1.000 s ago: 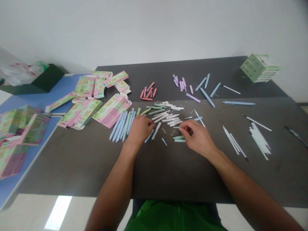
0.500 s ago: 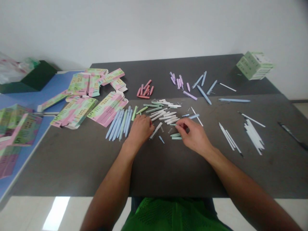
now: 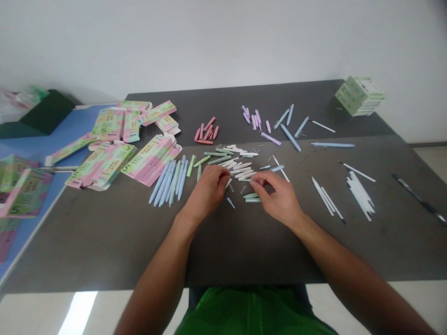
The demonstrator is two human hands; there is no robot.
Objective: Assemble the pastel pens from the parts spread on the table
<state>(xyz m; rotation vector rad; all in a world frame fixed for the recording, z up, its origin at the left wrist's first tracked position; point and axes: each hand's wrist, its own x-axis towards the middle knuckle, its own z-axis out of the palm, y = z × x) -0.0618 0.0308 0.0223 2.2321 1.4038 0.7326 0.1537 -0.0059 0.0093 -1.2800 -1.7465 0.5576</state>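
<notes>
My right hand [image 3: 277,194] is closed, thumb and forefinger pinching a small green pen part [image 3: 246,180] over the middle of the table. Opposite it, my left hand [image 3: 209,188] has its fingertips pressed together beside the white pen parts [image 3: 240,170]; what they hold, if anything, is hidden. Below my right fingertips lie green pen barrels [image 3: 252,196]. A small blue pen tip [image 3: 231,203] rests between the hands, close to clear bits. Green barrels [image 3: 219,159] lie beyond my left hand, and a row of blue pens [image 3: 167,181] is to its left.
Printed pen boxes [image 3: 150,158] are piled at the left. Red pen parts [image 3: 208,131], purple pen parts [image 3: 256,120] and blue barrels [image 3: 290,137] lie farther back. White refills [image 3: 360,195] and a black pen [image 3: 419,199] are at the right, a green carton [image 3: 361,97] behind them.
My left hand has moved slightly right, its fingertips closer to my right hand and over the white barrel that lay beside it. My right hand keeps its pinch. The view has shifted slightly.
</notes>
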